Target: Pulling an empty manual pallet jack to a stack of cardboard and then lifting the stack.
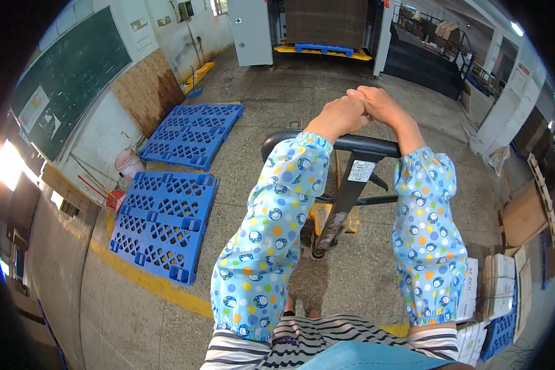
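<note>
My left hand [339, 117] and my right hand [379, 106] meet just beyond the black handle [373, 145] of a pallet truck. Both are closed and pressed together, with no object showing in them; some fingers are hidden. My wrists lie over the handle's bar. Patterned light-blue sleeve covers run along both forearms. From the handle a dark shaft [338, 216] with a white label slopes down toward me, to a yellow base [349, 221] partly hidden behind it.
Blue plastic pallets [163, 217] lie on the floor at left, beside a bucket [129, 161] and a red dustpan [115, 198]. Ahead, a tall brown stack [327, 23] stands on a blue pallet in a doorway. White bundles [497, 287] are stacked at lower right.
</note>
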Demonstrator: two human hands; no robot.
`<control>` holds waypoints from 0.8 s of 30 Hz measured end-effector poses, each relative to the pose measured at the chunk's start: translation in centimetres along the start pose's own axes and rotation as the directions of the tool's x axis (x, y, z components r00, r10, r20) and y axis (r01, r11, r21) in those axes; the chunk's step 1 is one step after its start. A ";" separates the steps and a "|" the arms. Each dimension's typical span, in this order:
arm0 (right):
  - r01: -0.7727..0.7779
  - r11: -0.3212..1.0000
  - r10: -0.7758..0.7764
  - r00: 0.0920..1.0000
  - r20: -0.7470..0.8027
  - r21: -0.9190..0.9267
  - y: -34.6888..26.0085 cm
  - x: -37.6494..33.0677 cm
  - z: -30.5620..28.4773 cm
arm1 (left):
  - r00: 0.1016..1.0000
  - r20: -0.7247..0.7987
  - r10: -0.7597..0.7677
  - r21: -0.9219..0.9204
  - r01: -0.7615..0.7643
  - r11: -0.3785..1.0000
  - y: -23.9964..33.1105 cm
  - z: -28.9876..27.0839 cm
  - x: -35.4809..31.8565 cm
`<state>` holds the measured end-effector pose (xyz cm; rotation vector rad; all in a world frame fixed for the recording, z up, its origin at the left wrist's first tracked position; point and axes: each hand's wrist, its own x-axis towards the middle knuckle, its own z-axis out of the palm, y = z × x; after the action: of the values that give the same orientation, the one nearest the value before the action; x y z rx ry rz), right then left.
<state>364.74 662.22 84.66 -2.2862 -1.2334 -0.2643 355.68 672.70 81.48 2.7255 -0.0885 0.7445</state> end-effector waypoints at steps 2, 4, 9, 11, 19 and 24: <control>0.014 0.999 -0.015 1.000 -0.025 -0.032 -0.1 0.0 0.0 | 1.000 0.000 -0.008 -0.012 0.008 1.000 0.0 0.0 0.0; 0.014 0.999 -0.015 1.000 -0.021 -0.038 0.0 0.1 -0.1 | 1.000 0.002 -0.009 0.000 0.009 1.000 0.1 0.0 0.0; 0.025 0.999 -0.026 0.999 -0.020 -0.033 0.1 0.1 -0.1 | 1.000 0.001 -0.005 -0.005 0.005 1.000 0.0 0.1 0.2; 0.018 0.997 -0.021 0.999 -0.029 -0.078 -0.1 -0.1 -0.2 | 1.000 -0.005 0.002 -0.006 -0.002 1.000 -0.1 0.2 0.2; 0.051 0.997 -0.052 0.998 -0.020 -0.061 0.1 0.0 -0.3 | 1.000 -0.014 0.023 0.010 -0.023 1.000 0.1 0.0 0.2; 0.039 0.998 -0.040 0.999 -0.013 -0.045 0.1 0.0 -0.2 | 1.000 -0.005 0.005 -0.006 -0.005 1.000 0.0 0.0 0.2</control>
<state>364.81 662.07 84.83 -2.2957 -1.2792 -0.3246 355.86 672.70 81.54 2.7183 -0.0965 0.7509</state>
